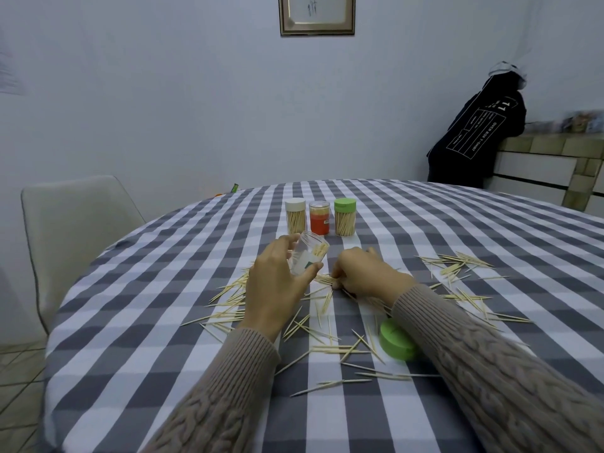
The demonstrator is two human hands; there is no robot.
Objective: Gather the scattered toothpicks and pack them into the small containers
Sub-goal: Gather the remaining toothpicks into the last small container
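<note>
Left hand (273,282): fingers curled round an open jar (309,256), tilted, partly filled. Right hand (359,273): fingers clenched on a bunch of toothpicks (323,278) just beside the jar mouth. More toothpicks lie scattered over the counter (425,223). Lid (397,341) lies near the right sleeve. Toothpicks are probably light, stiff and slippery; pinch bundles at mid-length.

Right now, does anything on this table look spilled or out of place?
Yes. Toothpicks lie scattered across the tablecloth, and a green lid lies loose among them. The left hand holds a tilted open jar.
</note>
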